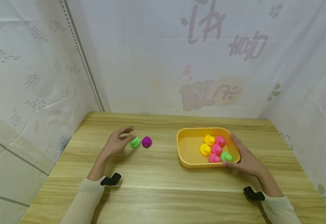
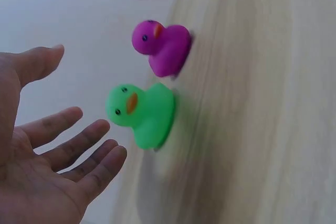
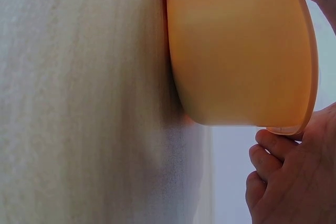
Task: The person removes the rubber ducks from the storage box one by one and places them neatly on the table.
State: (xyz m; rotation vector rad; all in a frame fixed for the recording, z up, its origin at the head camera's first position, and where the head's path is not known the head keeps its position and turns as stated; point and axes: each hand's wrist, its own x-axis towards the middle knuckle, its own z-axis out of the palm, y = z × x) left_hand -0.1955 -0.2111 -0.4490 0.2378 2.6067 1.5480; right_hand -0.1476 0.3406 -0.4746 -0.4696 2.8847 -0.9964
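My left hand [image 1: 117, 143] hovers at the left with fingers spread, right beside a green rubber duck [image 1: 135, 142]. In the left wrist view that duck stands just past the fingertips, and nothing lies in the palm. A purple rubber duck [image 1: 146, 142] sits to the right of the green one on the table. My right hand [image 1: 248, 160] holds the right end of a yellow plastic basin [image 1: 189, 152], thumb over the near rim and fingers along the right side. Inside are yellow ducks [image 1: 209, 140], pink ducks [image 1: 217, 149] and one green duck [image 1: 226, 156], grouped toward the right.
The basin stands on a wood-grain table [image 1: 163, 199], right of the middle. Printed curtains [image 1: 140, 68] hang behind the table and along both sides. A black wrist mount [image 1: 111, 179] sits on the left sleeve, another black mount [image 1: 253, 194] on the right.
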